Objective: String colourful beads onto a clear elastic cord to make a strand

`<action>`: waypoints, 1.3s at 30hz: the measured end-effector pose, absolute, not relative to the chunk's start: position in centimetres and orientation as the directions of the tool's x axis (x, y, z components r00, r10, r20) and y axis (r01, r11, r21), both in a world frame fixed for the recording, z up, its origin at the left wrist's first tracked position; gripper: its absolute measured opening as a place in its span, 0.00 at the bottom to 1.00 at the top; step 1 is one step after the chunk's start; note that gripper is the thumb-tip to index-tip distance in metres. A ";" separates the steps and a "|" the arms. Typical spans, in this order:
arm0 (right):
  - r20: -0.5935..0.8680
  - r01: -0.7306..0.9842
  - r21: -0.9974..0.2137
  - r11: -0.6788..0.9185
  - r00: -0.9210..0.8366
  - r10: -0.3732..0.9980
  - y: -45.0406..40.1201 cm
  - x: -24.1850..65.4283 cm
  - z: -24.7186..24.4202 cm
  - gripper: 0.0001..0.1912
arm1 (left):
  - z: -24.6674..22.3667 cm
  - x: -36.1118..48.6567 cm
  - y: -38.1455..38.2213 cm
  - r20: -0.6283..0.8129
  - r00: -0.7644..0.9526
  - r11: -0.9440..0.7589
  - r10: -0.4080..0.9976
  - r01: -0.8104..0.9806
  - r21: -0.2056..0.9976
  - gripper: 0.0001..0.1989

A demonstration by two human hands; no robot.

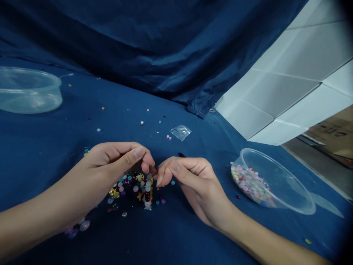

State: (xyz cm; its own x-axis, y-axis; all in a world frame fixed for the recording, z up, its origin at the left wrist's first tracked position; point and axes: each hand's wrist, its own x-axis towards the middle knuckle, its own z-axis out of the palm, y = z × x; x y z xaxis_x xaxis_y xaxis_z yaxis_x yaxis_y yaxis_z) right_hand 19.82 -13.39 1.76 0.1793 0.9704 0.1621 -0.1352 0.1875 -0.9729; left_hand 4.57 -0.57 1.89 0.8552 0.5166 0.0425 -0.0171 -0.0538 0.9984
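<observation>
- The left hand is reaching in over the cloth, its thumb and forefinger pressing together at the tips; whether they are pinching a cord, I cannot tell.
- The right hand is meeting it from the other side, thumb pressing on the forefinger, the remaining fingers curling; what it is pinching is too small to tell.
- The fingertips of both hands are almost touching.
- The strand is showing just below the fingertips, between the hands, its beads lining up in a short column; whether it is hanging or resting on the cloth is unclear.
- Loose beads are lying around the strand, mostly toward the left hand, with a gold bead among them.
- Larger purple beads are sitting beside the left forearm.
- A small bag is lying beyond the hands, near two pink beads.
- The right bowl is tilting and holding pastel beads.
- The left bowl is standing well apart, at far left.
- A curtain is draping behind.
</observation>
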 end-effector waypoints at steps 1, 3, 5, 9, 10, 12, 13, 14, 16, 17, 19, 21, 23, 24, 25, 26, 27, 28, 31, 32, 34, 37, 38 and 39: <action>0.152 -0.134 -0.975 0.180 0.194 0.969 -13.4 19.8 1.8 0.15 | 1.9 4.5 -0.6 0.023 0.854 -0.053 0.520 0.005 0.999 0.15; 0.133 -0.131 -0.978 0.164 0.220 0.966 -13.3 19.8 1.8 0.15 | 1.8 4.4 -0.6 -0.014 0.836 -0.061 0.548 0.057 0.996 0.11; 0.117 -0.126 -0.981 0.150 0.239 0.964 -13.3 19.8 1.8 0.15 | 1.7 4.4 -0.6 -0.025 0.822 -0.071 0.569 0.079 0.994 0.12; 0.088 -0.128 -0.984 0.125 0.262 0.961 -13.2 19.8 1.8 0.15 | 1.4 4.4 -0.5 0.037 0.832 -0.071 0.553 0.003 0.997 0.09; 0.081 -0.132 -0.984 0.118 0.262 0.962 -13.2 19.8 1.8 0.15 | 1.4 4.4 -0.4 0.050 0.825 -0.066 0.564 -0.015 0.998 0.07; 0.077 -0.133 -0.985 0.114 0.255 0.964 -13.2 19.8 1.8 0.15 | 1.4 4.5 -0.3 0.054 0.793 -0.047 0.607 -0.032 0.998 0.07; 0.083 -0.131 -0.984 0.118 0.251 0.965 -13.2 19.8 1.7 0.15 | 1.5 4.5 -0.3 0.052 0.775 -0.028 0.630 -0.045 0.999 0.09; 0.088 -0.127 -0.984 0.122 0.247 0.965 -13.2 19.9 1.7 0.15 | 1.5 4.6 -0.3 0.051 0.760 -0.005 0.648 -0.062 0.998 0.11; 0.097 -0.117 -0.985 0.127 0.236 0.967 -13.3 19.9 1.7 0.15 | 1.7 4.7 -0.3 0.034 0.753 0.051 0.657 -0.090 0.995 0.15; 0.099 -0.113 -0.985 0.128 0.232 0.968 -13.3 19.9 1.6 0.15 | 1.7 4.8 -0.3 0.022 0.757 0.078 0.654 -0.097 0.992 0.16; 0.111 -0.097 -0.986 0.137 0.229 0.967 -13.3 19.9 1.6 0.15 | 1.8 4.9 -0.3 -0.003 0.769 0.106 0.639 -0.085 0.991 0.15; 0.146 -0.065 -0.984 0.165 0.232 0.962 -13.3 19.9 1.6 0.15 | 1.7 5.0 -0.2 -0.022 0.772 0.096 0.636 -0.051 0.994 0.12; 0.194 -0.011 -0.979 0.202 0.239 0.952 -13.3 19.8 1.6 0.15 | 1.5 4.9 0.0 -0.017 0.767 0.062 0.642 -0.029 0.998 0.09; 0.221 0.021 -0.975 0.222 0.243 0.945 -13.4 19.8 1.7 0.15 | 1.4 4.9 0.0 -0.007 0.764 0.039 0.646 -0.024 0.999 0.09; 0.246 0.053 -0.969 0.241 0.244 0.938 -13.4 19.7 1.8 0.15 | 1.4 4.8 0.1 -0.001 0.760 0.017 0.649 -0.013 1.000 0.09; 0.265 0.082 -0.964 0.253 0.241 0.933 -13.5 19.6 1.9 0.15 | 1.3 4.7 0.2 -0.007 0.761 0.000 0.649 0.010 1.000 0.09; 0.276 0.104 -0.961 0.258 0.239 0.931 -13.5 19.6 2.0 0.15 | 1.3 4.6 0.2 -0.022 0.763 -0.012 0.646 0.039 0.999 0.09; 0.281 0.118 -0.958 0.260 0.236 0.930 -13.6 19.5 2.0 0.15 | 1.4 4.6 0.3 -0.050 0.763 -0.012 0.645 0.076 0.997 0.10; 0.273 0.121 -0.960 0.251 0.229 0.934 -13.6 19.5 2.0 0.14 | 1.5 4.5 0.3 -0.116 0.758 0.006 0.642 0.146 0.989 0.16; 0.270 0.113 -0.962 0.250 0.232 0.934 -13.5 19.5 2.0 0.14 | 1.6 4.5 0.3 -0.111 0.760 0.006 0.641 0.140 0.990 0.17; 0.268 0.100 -0.963 0.251 0.237 0.934 -13.4 19.5 1.8 0.14 | 1.6 4.5 0.2 -0.090 0.770 0.003 0.632 0.115 0.993 0.17; 0.277 0.119 -0.960 0.254 0.249 0.928 -13.3 19.5 1.9 0.14 | 1.7 4.5 0.2 -0.091 0.786 0.013 0.611 0.105 0.994 0.13; 0.281 0.136 -0.958 0.254 0.251 0.926 -13.3 19.5 2.0 0.15 | 1.8 4.5 0.1 -0.099 0.791 0.018 0.604 0.110 0.994 0.11; 0.285 0.153 -0.955 0.253 0.254 0.924 -13.4 19.5 2.1 0.15 | 1.8 4.6 0.1 -0.103 0.794 0.020 0.598 0.114 0.993 0.11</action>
State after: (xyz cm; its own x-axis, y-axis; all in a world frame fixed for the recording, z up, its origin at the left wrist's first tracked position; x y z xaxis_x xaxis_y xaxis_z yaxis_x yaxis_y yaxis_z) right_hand 19.46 -13.35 2.08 0.2544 0.9241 0.2852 0.1534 0.2526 -0.9553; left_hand 4.56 0.11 1.78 0.7945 0.5985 -0.1031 0.1140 0.0198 0.9933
